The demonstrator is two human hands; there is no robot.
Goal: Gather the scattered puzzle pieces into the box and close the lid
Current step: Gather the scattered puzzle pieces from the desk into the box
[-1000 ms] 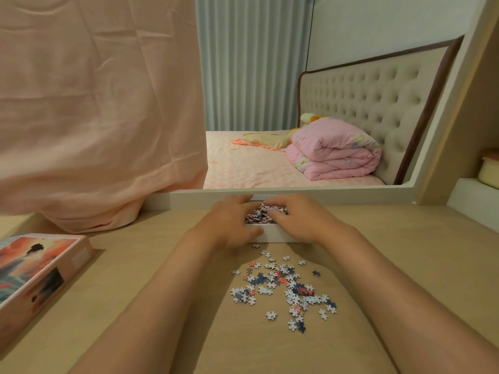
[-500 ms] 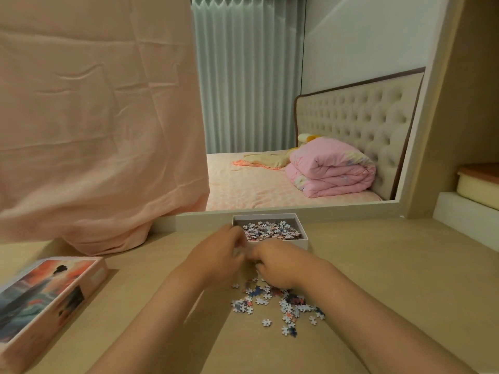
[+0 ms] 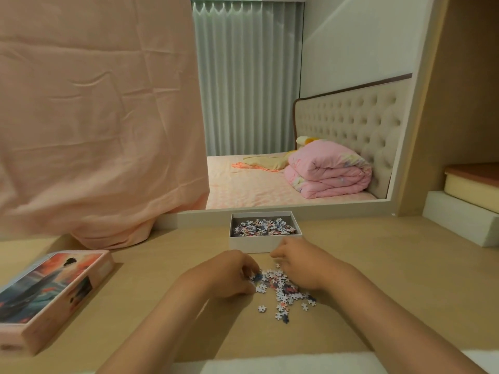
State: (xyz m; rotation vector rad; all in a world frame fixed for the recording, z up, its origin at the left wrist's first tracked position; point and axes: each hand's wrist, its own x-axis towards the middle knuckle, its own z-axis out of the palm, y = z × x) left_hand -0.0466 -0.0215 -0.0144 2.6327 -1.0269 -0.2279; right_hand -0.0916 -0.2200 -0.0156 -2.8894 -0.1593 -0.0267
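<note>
Two bare hands on a pale wooden table (image 3: 378,265), left hand (image 3: 229,273) and right hand (image 3: 302,265) curled on either side of scattered puzzle pieces (image 3: 283,290); open white box (image 3: 263,244) just beyond, part-filled with pieces; illustrated lid (image 3: 51,290) well apart at left; pink cloth (image 3: 94,117) hanging behind

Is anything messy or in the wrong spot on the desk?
Yes. Small jigsaw pieces lie loose on the wooden desk between both hands, outside the open white box. The pink picture lid sits far left, off the box.
</note>
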